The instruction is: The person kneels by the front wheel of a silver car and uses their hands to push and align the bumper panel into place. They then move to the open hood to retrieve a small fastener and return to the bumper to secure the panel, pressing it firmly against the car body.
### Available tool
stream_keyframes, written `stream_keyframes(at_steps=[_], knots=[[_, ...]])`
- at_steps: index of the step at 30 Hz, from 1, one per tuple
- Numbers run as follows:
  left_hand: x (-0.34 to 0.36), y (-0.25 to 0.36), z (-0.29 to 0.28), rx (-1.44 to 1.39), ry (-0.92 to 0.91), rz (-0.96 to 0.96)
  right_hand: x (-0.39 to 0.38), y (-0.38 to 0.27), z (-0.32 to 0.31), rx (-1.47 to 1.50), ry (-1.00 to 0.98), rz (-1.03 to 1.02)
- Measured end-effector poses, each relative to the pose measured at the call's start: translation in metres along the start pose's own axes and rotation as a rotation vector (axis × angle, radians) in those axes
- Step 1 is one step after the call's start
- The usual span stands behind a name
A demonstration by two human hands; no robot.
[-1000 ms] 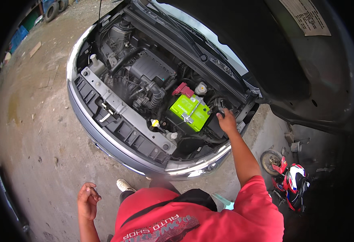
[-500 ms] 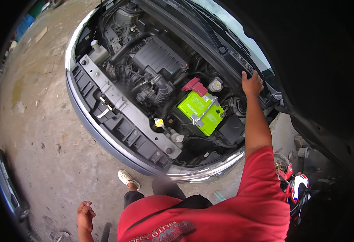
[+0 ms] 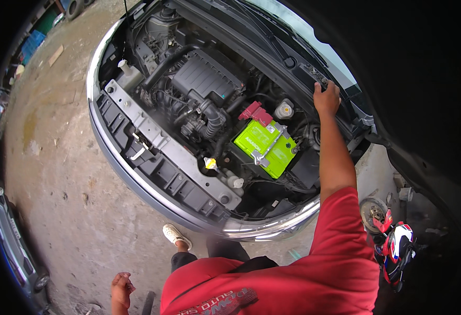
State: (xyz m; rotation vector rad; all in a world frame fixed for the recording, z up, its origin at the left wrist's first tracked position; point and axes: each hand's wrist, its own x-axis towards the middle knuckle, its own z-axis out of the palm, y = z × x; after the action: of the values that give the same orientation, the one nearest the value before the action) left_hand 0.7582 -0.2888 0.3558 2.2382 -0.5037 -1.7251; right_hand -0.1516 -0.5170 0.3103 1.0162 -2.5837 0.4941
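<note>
My right hand is up at the windshield-side cowl, fingers curled at some small metal pieces; whether it grips one is unclear. Below it in the engine bay sits a lime-green battery with a silver hold-down bar and a red terminal cover. A reservoir stands beside them, and the black engine cover lies to their left. My left hand hangs low at the lower left, away from the car, with curled fingers; anything inside is too small to make out.
The raised hood covers the upper right. The front bumper curves before me. A red-and-white motorcycle stands lower right, a parked car at the left edge. Old tyres and debris lie upper left.
My right hand has moved from beside the battery up and back to the cowl by the windshield. My left hand has dropped lower in the view, still curled.
</note>
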Motion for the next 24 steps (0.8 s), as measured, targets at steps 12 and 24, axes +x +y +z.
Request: stream_keyframes(at_steps=[12, 24], knots=[[-0.008, -0.008, -0.003, 0.029, 0.021, -0.023, 0.009, -0.021, 0.006, 0.051, 0.003, -0.026], [-0.009, -0.024, -0.007, 0.035, 0.027, -0.034, 0.013, -0.027, 0.001, -0.13, -0.054, 0.047]])
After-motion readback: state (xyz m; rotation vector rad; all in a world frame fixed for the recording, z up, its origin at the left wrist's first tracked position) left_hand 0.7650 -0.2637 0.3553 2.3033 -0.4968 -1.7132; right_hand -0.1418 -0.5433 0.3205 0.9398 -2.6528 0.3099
